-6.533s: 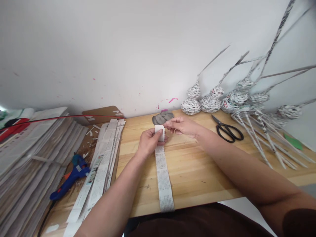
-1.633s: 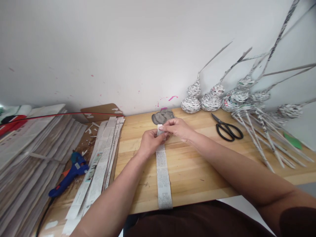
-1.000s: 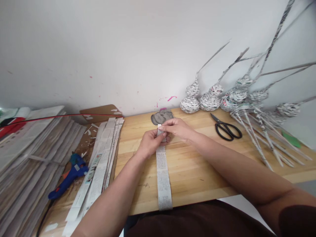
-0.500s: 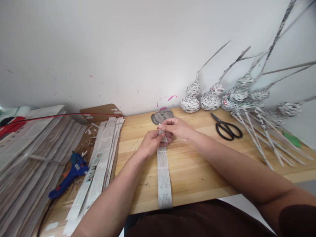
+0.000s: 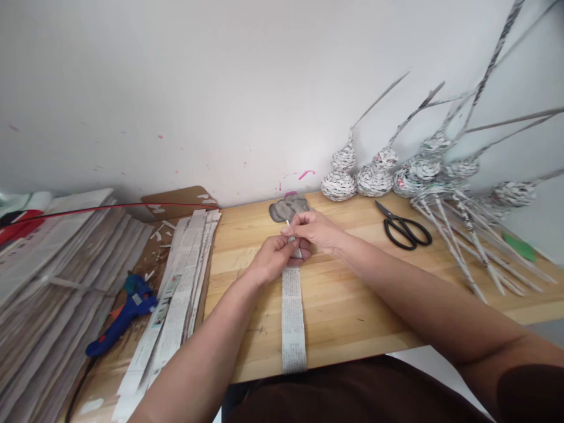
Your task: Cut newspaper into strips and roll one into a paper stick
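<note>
A long newspaper strip (image 5: 293,329) runs from the table's front edge up to my two hands. Its upper end is narrowed and rolled, with a thin white tip poking out above my fingers. My left hand (image 5: 278,254) is closed around the strip, thumb on top and fingers underneath. Just above and to the right, my right hand (image 5: 314,229) pinches the rolled end between thumb and fingertips. Part of the paper is hidden by my fingers. Behind my hands a crumpled grey cloth (image 5: 284,208) lies near the wall.
Black-handled scissors (image 5: 403,226) and thin rolled paper sticks (image 5: 471,241) lie to the right. Woven paper gourds (image 5: 338,185) stand along the wall. On the left are cut newspaper strips (image 5: 176,311), a blue glue gun (image 5: 126,314) and a tall newspaper stack (image 5: 57,294).
The rolled tip sticks out slightly more above my fingers. My hands have shifted a little while keeping hold of the strip, and the view has moved slightly.
</note>
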The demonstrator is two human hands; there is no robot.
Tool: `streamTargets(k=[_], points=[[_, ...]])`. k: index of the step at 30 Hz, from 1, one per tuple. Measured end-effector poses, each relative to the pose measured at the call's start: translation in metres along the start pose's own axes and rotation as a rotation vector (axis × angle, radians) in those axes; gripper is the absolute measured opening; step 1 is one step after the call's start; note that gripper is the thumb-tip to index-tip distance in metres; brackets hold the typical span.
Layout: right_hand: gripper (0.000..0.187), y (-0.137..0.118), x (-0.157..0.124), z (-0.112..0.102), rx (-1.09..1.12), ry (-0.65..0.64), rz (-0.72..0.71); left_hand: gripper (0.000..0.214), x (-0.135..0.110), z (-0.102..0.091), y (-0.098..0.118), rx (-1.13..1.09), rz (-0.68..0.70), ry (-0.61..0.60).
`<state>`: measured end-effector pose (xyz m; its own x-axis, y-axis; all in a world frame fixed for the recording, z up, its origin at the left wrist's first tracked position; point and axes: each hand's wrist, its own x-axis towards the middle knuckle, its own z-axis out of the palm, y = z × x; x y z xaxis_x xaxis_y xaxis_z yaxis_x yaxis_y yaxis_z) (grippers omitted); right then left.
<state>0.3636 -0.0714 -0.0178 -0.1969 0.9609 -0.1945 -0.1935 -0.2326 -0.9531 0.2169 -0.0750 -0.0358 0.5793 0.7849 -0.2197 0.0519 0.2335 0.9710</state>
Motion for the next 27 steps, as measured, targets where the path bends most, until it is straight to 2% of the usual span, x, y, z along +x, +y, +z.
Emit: streamTargets(k=[6, 14, 16, 21, 22, 26, 27], points=[[0.036, -0.010, -0.002, -0.011, -0.172, -0.192, -0.015, 0.052, -0.001, -0.001, 0.000, -0.036, 0.004, 0.022], [0.045, -0.003, 0.001, -0.007, -0.071, 0.004, -0.030, 0.053, -0.004, 0.004, 0.000, -0.005, -0.014, 0.012], [0.045, -0.005, 0.001, -0.008, -0.064, 0.020, -0.047, 0.053, -0.005, 0.004, 0.001, -0.005, -0.016, 0.004], [0.042, -0.008, 0.001, -0.014, -0.154, -0.184, 0.002, 0.056, -0.004, 0.004, 0.002, -0.007, -0.023, 0.014], [0.042, -0.007, 0.001, -0.013, -0.156, -0.165, -0.006, 0.055, -0.004, 0.004, 0.002, -0.002, -0.022, 0.012], [0.046, -0.003, 0.002, -0.010, -0.080, 0.053, -0.073, 0.049, -0.006, 0.006, 0.002, 0.004, -0.016, -0.001], [0.046, -0.003, 0.002, -0.009, -0.071, 0.064, -0.076, 0.048, -0.006, 0.006, 0.002, 0.001, -0.016, -0.005]])
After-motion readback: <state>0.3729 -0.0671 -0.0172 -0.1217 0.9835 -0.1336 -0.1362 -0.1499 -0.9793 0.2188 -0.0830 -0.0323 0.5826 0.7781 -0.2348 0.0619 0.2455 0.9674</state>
